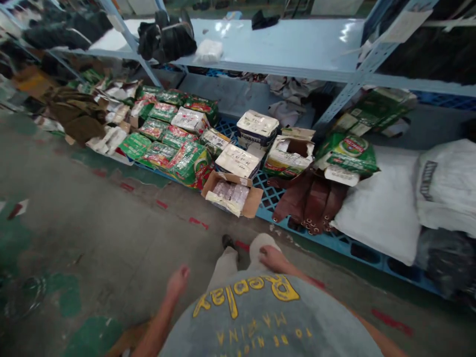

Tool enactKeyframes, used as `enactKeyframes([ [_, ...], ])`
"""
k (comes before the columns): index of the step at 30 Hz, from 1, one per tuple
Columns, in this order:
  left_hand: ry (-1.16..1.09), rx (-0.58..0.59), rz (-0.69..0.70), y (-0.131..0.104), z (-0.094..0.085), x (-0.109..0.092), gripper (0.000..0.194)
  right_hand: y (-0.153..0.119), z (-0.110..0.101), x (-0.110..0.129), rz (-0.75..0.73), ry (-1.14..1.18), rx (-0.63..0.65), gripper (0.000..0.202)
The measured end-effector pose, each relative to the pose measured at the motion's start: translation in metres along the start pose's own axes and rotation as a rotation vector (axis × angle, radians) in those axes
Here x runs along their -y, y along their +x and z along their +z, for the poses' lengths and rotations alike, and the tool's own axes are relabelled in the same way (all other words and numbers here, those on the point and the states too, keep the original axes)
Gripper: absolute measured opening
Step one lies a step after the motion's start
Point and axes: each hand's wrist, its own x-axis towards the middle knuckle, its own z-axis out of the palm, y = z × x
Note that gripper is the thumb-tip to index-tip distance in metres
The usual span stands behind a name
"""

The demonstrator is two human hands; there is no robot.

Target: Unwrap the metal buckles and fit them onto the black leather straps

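I saw the open carton (223,204) at the front edge of the blue pallet (267,196), probably stiff, best held by both sides. Left hand (178,281) and right hand (272,258), fingers loosely half-open, seemed empty.

An open carton (253,202) sits ahead of the left hand (178,280) and right hand (272,259).

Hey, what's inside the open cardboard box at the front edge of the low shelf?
Inside the open box are shiny, plastic-looking packs. Anything beneath them is covered, and their own contents are too blurred to make out.
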Motion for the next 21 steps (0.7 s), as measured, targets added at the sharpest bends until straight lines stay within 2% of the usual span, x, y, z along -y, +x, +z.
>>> enactKeyframes([
  [4,-0.009,0.04,0.104,0.108,-0.039,-0.062,0.034,0.017,0.038,0.009,0.098,0.017,0.107,0.051],
  [7,0.011,0.074,0.226,0.17,-0.046,-0.117,0.04,0.046,0.053,0.014,0.248,0.043,0.156,0.079],
  [9,0.065,0.122,0.269,0.202,-0.035,-0.148,0.04,0.062,0.062,0.014,0.333,0.055,0.159,0.089],
  [12,0.166,0.197,0.301,0.246,-0.009,-0.178,0.043,0.066,0.075,0.014,0.413,0.068,0.156,0.092],
  [17,0.316,0.304,0.359,0.318,0.039,-0.206,0.047,0.044,0.098,0.028,0.469,0.071,0.115,0.081],
  [21,0.393,0.457,0.361,0.353,0.079,-0.219,0.041,0.035,0.115,0.054,0.481,0.083,-0.016,0.069],
])
